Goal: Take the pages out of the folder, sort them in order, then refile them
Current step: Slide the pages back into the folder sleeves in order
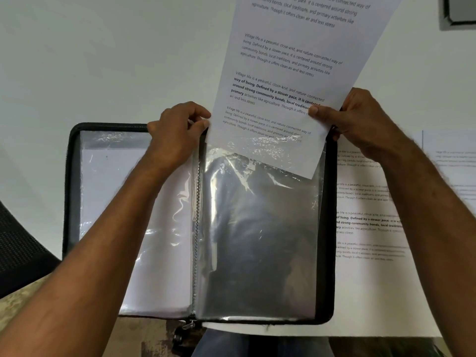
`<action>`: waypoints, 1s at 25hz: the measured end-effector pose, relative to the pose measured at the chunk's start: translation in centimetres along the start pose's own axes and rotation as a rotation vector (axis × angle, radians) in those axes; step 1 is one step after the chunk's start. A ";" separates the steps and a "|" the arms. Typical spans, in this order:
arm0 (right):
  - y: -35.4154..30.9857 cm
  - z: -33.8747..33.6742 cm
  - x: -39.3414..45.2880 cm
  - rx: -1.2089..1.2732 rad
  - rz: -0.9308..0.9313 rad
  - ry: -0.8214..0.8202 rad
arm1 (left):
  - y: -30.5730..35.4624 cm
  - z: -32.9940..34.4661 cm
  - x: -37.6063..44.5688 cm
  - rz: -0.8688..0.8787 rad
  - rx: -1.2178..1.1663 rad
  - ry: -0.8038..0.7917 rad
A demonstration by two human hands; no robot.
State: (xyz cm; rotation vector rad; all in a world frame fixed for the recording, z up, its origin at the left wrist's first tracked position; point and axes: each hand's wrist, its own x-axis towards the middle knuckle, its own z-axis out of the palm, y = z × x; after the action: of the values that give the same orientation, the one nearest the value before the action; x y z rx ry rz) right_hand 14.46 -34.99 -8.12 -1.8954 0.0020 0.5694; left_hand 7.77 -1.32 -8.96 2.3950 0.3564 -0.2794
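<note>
Page (pixel 288 81) bottom edge inside sleeve (pixel 257 228) mouth, both hands' grip

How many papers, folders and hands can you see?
White printed paper sheets: 3, one held, one flat beside the folder, one at the right edge
Black zip folder with clear plastic sleeves: 1
Bare hands: 2, left, right
Total: 6

Glossy, crinkled clear plastic sleeve (pixel 260 228) in black cloth-edged folder (pixel 69 176) with metal zip (pixel 196 228). Matt white printed paper page (pixel 288 73), more paper sheets (pixel 371 202) beside. Smooth matt white table (pixel 103 60).
</note>
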 end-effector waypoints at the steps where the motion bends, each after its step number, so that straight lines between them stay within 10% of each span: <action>1: -0.1 -0.1 0.1 -0.012 0.004 -0.018 | -0.1 -0.1 0.1 -0.027 -0.065 -0.028; 10: -1.5 0.8 -0.5 -0.170 0.116 -0.330 | 0.0 -0.2 0.6 -0.157 -0.420 -0.084; 18: -2.2 2.0 -0.2 -0.024 0.062 -0.059 | -0.6 0.2 0.9 -0.154 -0.346 -0.140; 25: -2.8 1.2 0.0 -0.224 0.201 -0.331 | -0.7 0.2 1.4 -0.142 -0.414 -0.152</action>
State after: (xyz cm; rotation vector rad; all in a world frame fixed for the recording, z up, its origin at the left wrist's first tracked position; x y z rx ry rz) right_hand 14.71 -32.82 -5.94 -2.0077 -0.0903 1.0535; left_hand 8.81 -0.73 -9.90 1.9337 0.4650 -0.4072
